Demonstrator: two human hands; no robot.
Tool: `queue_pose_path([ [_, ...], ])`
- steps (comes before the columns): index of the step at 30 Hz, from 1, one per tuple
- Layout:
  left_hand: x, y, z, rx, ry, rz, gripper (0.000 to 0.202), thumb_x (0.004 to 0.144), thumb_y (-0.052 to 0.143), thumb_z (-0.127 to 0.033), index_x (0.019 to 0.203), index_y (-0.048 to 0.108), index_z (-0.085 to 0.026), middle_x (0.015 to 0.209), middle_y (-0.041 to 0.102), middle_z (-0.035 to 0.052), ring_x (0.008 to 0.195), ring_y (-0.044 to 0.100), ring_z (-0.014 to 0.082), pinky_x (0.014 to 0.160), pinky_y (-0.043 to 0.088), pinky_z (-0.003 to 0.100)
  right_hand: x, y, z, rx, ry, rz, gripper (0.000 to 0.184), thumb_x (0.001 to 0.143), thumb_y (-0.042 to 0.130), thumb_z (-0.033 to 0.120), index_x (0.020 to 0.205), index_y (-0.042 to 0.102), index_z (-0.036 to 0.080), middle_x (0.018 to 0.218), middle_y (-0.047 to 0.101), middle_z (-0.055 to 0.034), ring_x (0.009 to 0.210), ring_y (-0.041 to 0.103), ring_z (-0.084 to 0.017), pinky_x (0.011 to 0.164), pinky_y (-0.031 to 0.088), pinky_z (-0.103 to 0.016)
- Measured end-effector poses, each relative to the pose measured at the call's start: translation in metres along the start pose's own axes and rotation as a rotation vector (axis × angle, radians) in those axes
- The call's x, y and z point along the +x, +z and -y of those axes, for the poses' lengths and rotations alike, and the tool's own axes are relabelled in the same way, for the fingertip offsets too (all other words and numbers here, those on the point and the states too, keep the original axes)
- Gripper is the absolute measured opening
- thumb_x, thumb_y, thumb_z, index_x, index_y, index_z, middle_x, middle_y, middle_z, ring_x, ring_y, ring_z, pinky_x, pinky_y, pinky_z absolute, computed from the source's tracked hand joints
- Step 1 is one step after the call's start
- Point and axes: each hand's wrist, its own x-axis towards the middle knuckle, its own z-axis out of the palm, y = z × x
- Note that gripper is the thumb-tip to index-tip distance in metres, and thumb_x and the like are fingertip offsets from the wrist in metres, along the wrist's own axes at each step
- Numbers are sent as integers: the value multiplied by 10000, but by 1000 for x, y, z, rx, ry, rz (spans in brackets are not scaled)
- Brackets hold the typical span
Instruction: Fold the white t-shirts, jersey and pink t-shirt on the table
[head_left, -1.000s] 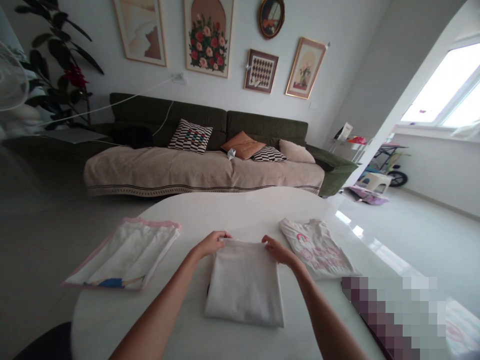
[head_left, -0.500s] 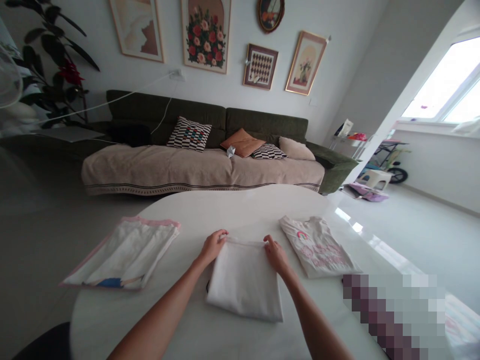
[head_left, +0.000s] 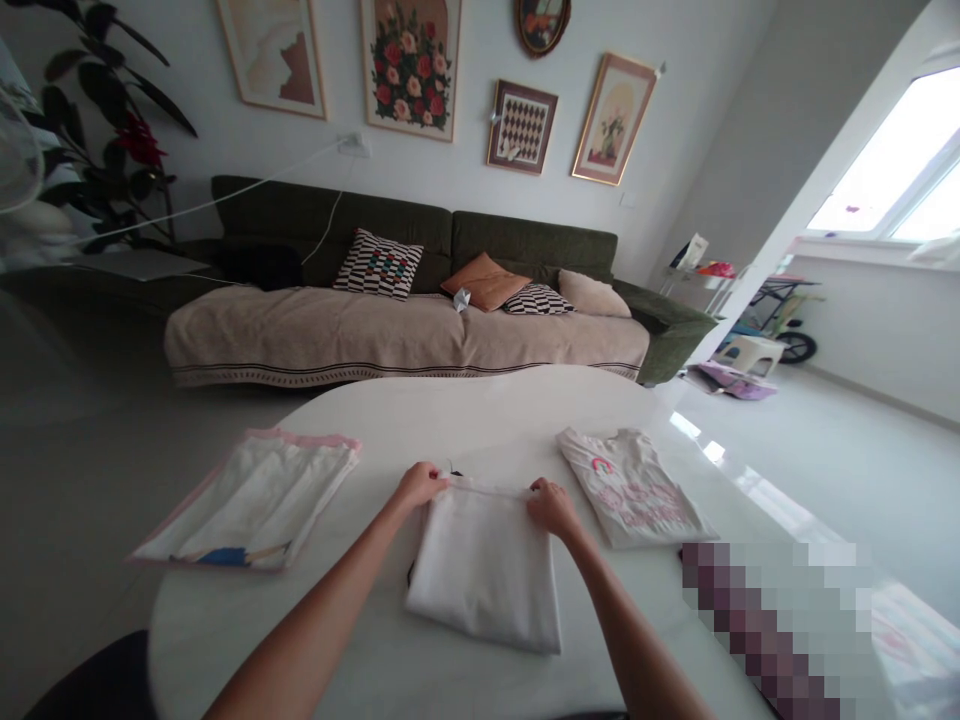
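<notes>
A white folded cloth (head_left: 486, 575), perhaps a garment, lies flat on the white table (head_left: 480, 410) in front of me. My left hand (head_left: 421, 484) pinches its far left corner, and a small dark bit shows just beyond that corner. At the far right corner, my right hand (head_left: 553, 506) has its fingers curled round the cloth's edge. Another dark bit peeks out at the cloth's near left side. To the right lies a folded white T-shirt (head_left: 634, 490) with a rainbow and pink print. On the left rests a folded white cloth with pink trim (head_left: 251, 500) and a blue figure.
A pixelated area covers something dark-edged at the table's right front. Past the table's far edge stands a green sofa (head_left: 405, 330) with a beige cover and several cushions. A plant (head_left: 112, 130) is at the left, a white stool (head_left: 750, 353) at the right.
Both hands have drawn the cloth's far edge slightly, and a dark bit now shows beside the left hand. The cloth's near edge sits a little closer to me.
</notes>
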Motion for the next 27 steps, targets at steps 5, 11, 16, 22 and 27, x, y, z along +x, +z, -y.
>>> queue_pose_path([
  [5, -18, -21, -25, -180, 157, -17, 181, 805, 585, -291, 893, 586, -133, 810, 625, 4, 723, 595, 134, 659, 490, 294, -10, -37, 0, 94, -77, -48, 214, 852, 547, 324, 970, 582, 149, 972, 611, -27, 842, 592, -144, 750, 494, -346],
  [11, -59, -69, -81, -378, 428, -155, 229, 740, 570, -311, 916, 543, -167, 854, 633, 6, 811, 592, 154, 738, 452, 249, -42, -120, 11, 198, -199, -395, 161, 810, 468, 183, 935, 570, 172, 933, 574, -52, 882, 527, -171, 809, 419, -301],
  [16, -118, -77, -85, -378, 556, -141, 187, 741, 583, -277, 910, 560, -199, 992, 643, 24, 980, 570, 185, 907, 404, 281, -104, -118, 21, 220, -301, -582, 180, 816, 394, 176, 944, 519, 201, 960, 555, -69, 970, 464, -215, 871, 375, -348],
  [22, -194, -23, -13, -97, 358, 177, 230, 675, 529, -117, 819, 640, -257, 996, 677, -12, 981, 584, 197, 910, 393, 268, -180, -13, -5, 188, -326, -264, 302, 670, 406, 25, 856, 538, 223, 902, 567, -59, 903, 502, -224, 809, 424, -370],
  [27, -188, -22, 7, -114, 292, 74, 188, 744, 517, -210, 854, 662, -257, 985, 683, 0, 970, 588, 197, 904, 402, 268, -206, 13, -10, 328, -236, -326, 330, 758, 371, 64, 1007, 507, 233, 1036, 558, -74, 1008, 523, -206, 879, 441, -361],
])
